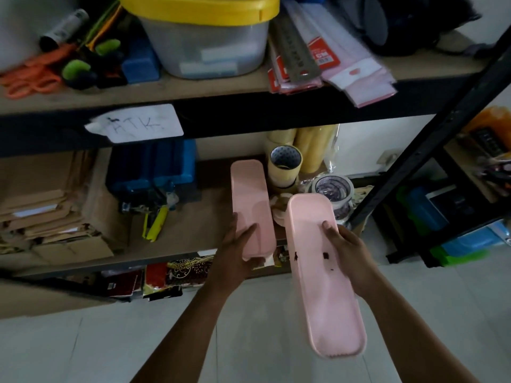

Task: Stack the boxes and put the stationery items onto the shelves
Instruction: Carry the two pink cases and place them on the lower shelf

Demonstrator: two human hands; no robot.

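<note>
Two long pink plastic boxes are in my hands in front of a dark metal shelf. My left hand (237,250) grips the near end of the left pink box (249,197), whose far end lies on the middle shelf board (193,230). My right hand (349,252) holds the second pink box (318,272) from its right side, thumb on its upper face; this box hangs in the air, tilted toward me, with a few dark specks on it.
Tape rolls (284,164) stand right behind the boxes. On the same shelf lie a blue case (154,167), yellow-handled tools (156,222) and stacked cardboard (47,211). The upper shelf holds a yellow-lidded tub (204,37), rulers (297,48) and orange scissors (33,76). A black shelf post (431,128) slants at right.
</note>
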